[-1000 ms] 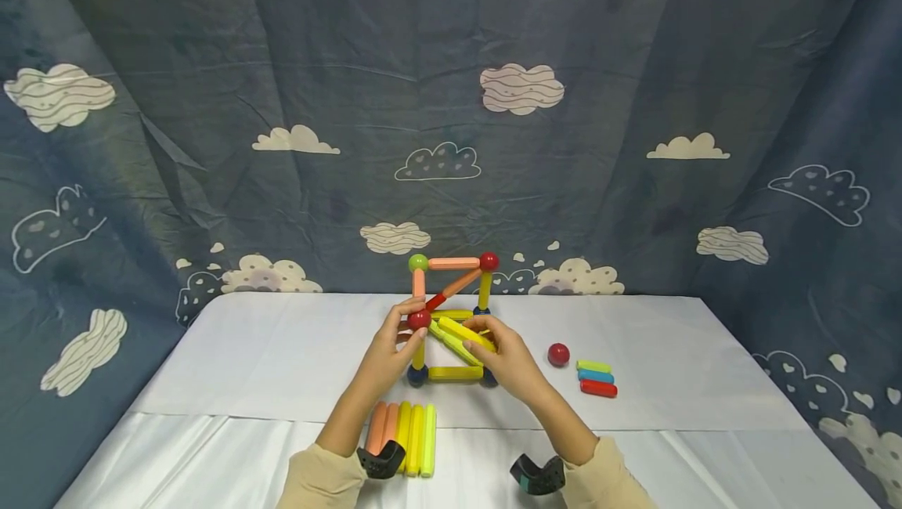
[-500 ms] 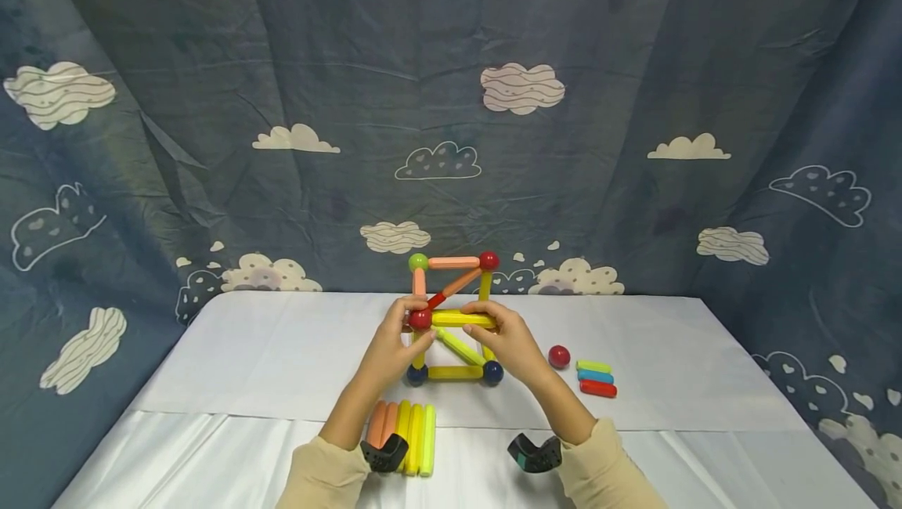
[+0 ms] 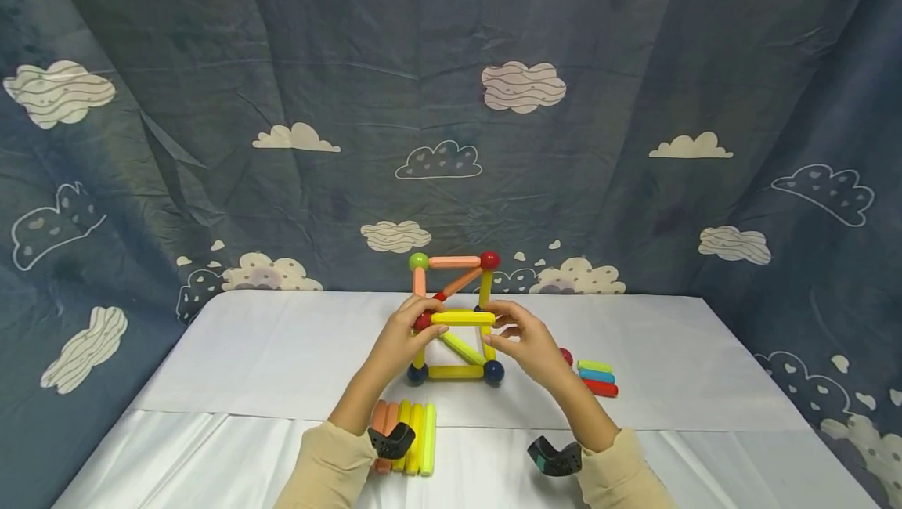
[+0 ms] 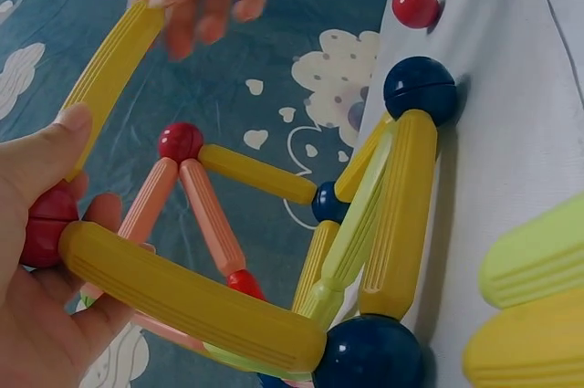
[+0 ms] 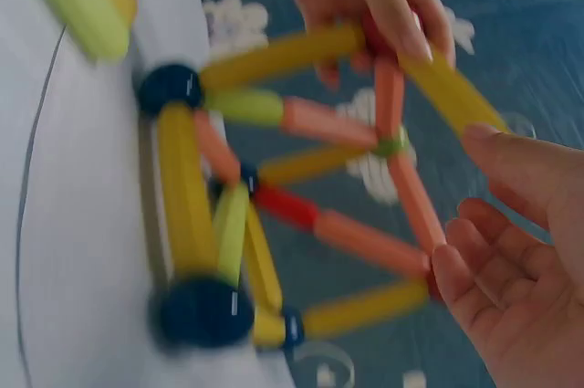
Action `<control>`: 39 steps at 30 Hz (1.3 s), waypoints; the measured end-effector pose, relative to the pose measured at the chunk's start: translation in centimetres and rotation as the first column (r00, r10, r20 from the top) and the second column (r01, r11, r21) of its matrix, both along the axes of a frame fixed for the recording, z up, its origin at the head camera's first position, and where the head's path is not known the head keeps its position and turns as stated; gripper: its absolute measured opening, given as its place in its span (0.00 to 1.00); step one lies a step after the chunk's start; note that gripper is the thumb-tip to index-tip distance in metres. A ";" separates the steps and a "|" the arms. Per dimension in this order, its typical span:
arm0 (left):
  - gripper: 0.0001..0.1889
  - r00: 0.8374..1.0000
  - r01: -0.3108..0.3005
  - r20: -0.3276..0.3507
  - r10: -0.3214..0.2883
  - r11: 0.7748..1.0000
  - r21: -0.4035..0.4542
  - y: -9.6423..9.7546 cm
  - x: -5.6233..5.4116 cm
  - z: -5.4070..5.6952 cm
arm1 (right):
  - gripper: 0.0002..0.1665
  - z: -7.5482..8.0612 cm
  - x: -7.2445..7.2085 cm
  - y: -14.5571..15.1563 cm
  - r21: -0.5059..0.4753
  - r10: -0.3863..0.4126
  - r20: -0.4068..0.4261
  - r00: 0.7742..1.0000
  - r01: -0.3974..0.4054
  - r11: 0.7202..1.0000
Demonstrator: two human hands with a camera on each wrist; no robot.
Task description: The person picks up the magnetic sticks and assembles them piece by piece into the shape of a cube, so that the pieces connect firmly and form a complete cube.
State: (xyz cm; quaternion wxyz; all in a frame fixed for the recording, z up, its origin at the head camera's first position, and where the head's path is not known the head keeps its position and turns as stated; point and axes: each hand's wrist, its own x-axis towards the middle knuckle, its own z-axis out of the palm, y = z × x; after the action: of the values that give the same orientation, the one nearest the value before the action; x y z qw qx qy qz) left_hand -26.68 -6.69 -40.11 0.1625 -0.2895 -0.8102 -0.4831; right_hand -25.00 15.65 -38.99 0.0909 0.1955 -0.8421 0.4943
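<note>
A frame of magnetic rods and balls stands on the table, with dark blue balls (image 3: 494,372) at its base and a green ball (image 3: 419,261) at the back top. My left hand (image 3: 400,337) grips the red ball (image 4: 46,228) at the near left upper corner, its thumb resting on the adjoining yellow rod (image 3: 463,319). That rod runs level to the right from the ball. Around its free end are the spread fingers of my right hand (image 3: 532,346); in the right wrist view the thumb (image 5: 484,132) lies against it, the other fingers apart from it. A light green rod (image 3: 461,348) slants below.
Salmon, yellow and green rods (image 3: 417,438) lie in a row before the frame. To the right are short green, blue and red rods (image 3: 599,388), beside a red ball (image 3: 567,355) partly hidden by my right hand. A cloud-patterned cloth (image 3: 451,86) hangs behind.
The yellow rod has swung up from a downward slant to level at the red ball. My right hand has loosened its pinch and shifted right; my left thumb has moved onto the rod.
</note>
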 end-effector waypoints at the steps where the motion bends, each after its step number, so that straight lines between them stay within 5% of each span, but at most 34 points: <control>1: 0.12 1.000 -0.001 -0.001 0.001 1.000 0.005 0.0 0.0 0.0 | 0.27 -0.2 0.0 0.7 0.012 -0.025 0.002 1.000 0.025 1.000; 7: 0.13 1.000 0.000 0.007 0.000 1.000 0.017 0.0 0.1 -0.1 | 0.29 -2.1 0.2 5.2 0.123 -0.178 0.016 0.984 0.175 0.977; 12: 0.14 1.000 0.004 0.011 -0.004 1.000 0.010 0.1 0.1 -0.2 | 0.29 -4.2 0.3 8.3 0.195 -0.235 0.081 0.969 0.215 0.957; 17: 0.14 1.000 -0.003 0.018 0.003 1.000 0.012 0.1 0.1 -0.4 | 0.26 -5.7 0.1 9.1 0.268 -0.262 0.125 0.957 0.222 0.938; 25: 0.14 1.000 -0.001 0.023 0.001 1.000 0.005 0.3 0.1 -0.4 | 0.24 -7.1 -0.3 8.9 0.379 -0.306 0.072 0.949 0.257 0.889; 31: 0.14 1.000 -0.007 0.020 0.007 1.000 -0.002 0.2 0.1 -0.4 | 0.25 -4.9 -0.2 7.8 0.198 -0.284 0.051 0.957 0.269 0.943; 35: 0.14 1.000 -0.004 0.010 0.004 1.000 -0.004 0.1 0.0 -0.4 | 0.27 -2.5 0.0 6.0 0.027 -0.204 0.053 0.978 0.202 0.979; 39: 0.14 1.000 0.004 0.005 -0.004 1.000 -0.017 0.0 0.0 -0.4 | 0.28 -0.5 0.6 4.2 -0.109 -0.113 0.046 0.993 0.118 0.987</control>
State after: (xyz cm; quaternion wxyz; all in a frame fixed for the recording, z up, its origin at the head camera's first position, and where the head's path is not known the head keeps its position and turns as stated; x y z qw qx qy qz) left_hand -26.71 -6.73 -40.49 0.1571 -0.2914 -0.8140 -0.4773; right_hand -24.39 19.88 -39.45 0.1134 0.1311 -0.8247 0.5383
